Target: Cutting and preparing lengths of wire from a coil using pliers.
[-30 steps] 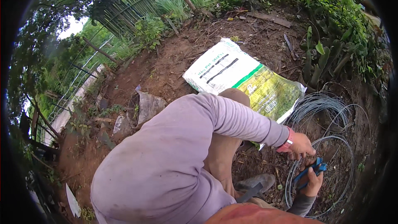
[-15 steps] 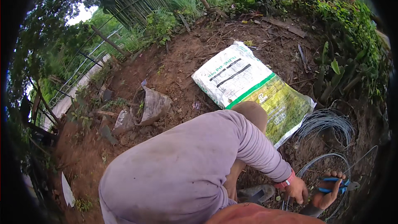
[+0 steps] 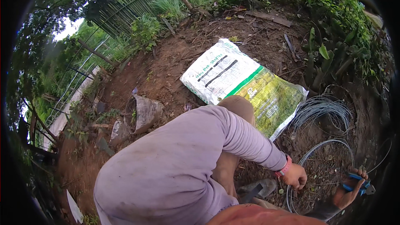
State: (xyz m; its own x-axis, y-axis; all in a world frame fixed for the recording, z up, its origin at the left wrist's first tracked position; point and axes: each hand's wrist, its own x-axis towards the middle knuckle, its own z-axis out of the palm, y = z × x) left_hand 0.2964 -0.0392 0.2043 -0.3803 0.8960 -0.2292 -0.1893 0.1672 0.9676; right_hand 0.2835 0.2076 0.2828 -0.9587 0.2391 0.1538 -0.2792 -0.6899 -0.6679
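My left hand [image 3: 295, 176], with a red band at the wrist and a lilac sleeve, is closed low over the soil. Thin grey wire [image 3: 310, 155] loops up from its fingertips, and a strand runs from there toward my right hand. The exact pinch is partly hidden by the fingers. Farther right, my right hand [image 3: 346, 196] is wrapped around blue-handled pliers [image 3: 362, 186], whose metal jaws point right. A loose wire end curves up beyond the pliers. Just ahead of both hands lies a larger coil of grey wire [image 3: 323, 112].
A white, green and yellow sack [image 3: 237, 83] lies flat ahead, beside my bent knee [image 3: 239, 106]. Torn grey sheeting [image 3: 148, 114] sticks out of the brown soil at left. Leafy plants [image 3: 333, 54] edge the right side; a bamboo fence [image 3: 121, 6] stands at the back.
My right hand has moved right with the pliers, away from my left hand, and a strand now spans between them. My left hand stays low at the wire. The whole view has shifted slightly.
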